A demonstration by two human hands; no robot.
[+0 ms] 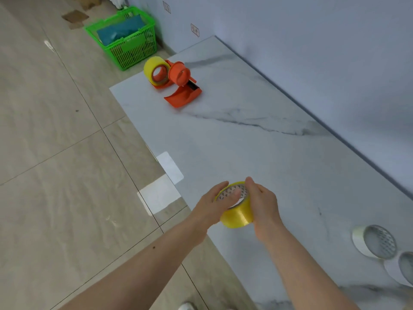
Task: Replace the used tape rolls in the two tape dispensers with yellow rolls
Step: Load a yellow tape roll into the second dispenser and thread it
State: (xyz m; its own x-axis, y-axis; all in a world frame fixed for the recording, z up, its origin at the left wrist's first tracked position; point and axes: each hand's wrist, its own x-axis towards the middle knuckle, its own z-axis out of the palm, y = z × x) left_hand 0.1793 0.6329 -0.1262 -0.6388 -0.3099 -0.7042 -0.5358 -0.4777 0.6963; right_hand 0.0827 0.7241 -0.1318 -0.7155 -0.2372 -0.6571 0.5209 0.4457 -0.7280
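Yellow tape (pixel 237 217) sits between both hands above the near table (pixel 268 153) edge — the left hand (pixel 215 203) cups one side with its thumb laid across the printed core, the right hand (pixel 260 203) presses the other side, fingers (pixel 250 183) curled over the rim. That two-sided grip looks meant for turning the roll, probably to find the tape's loose end before loading. Well beyond the grip, at the table's far corner, stand two orange dispensers (pixel 183 86): the farther one already carries a yellow roll (pixel 154 69), the nearer one's hub looks bare — likely where this roll goes. Off to the right of the grip lie two pale rolls (pixel 375 241), seemingly the used ones set aside.
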